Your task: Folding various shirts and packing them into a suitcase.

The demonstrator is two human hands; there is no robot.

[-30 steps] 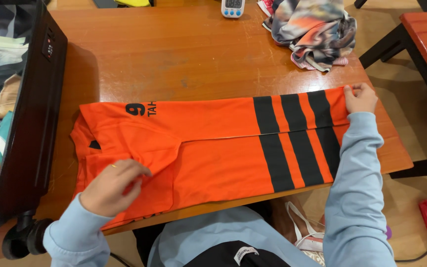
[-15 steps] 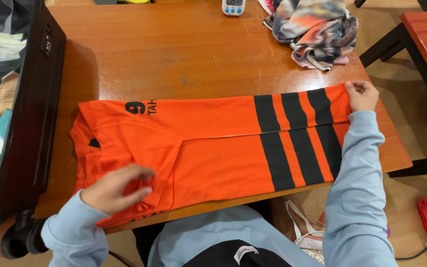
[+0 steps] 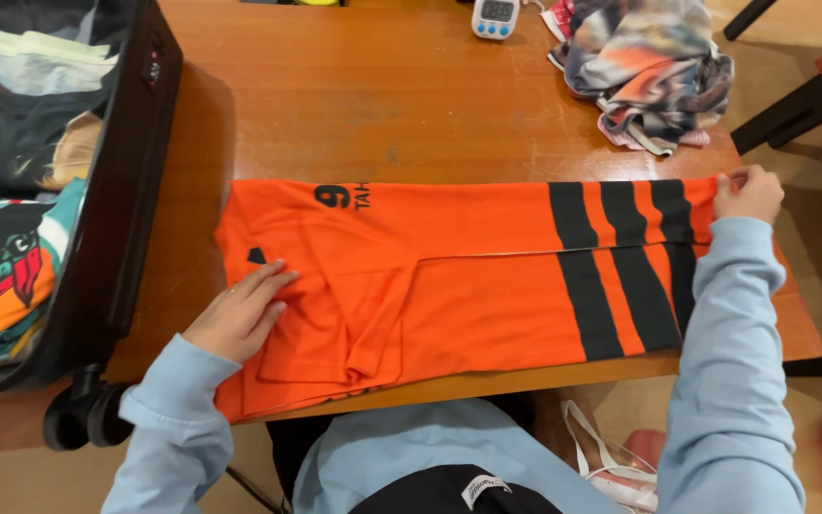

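Item: orange jersey with black stripes, lengthwise-folded, lying across the centre of the brown wooden table. Left hand: flat, fingers spread, pressing the collar end. Right hand: grip pinched on the striped hem, frame right. Step, by judgement: smoothing; a crosswise fold calls for aligned edges.

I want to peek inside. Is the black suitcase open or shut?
Open. The black suitcase lies on the table with its lid out of view, and folded clothes show inside.
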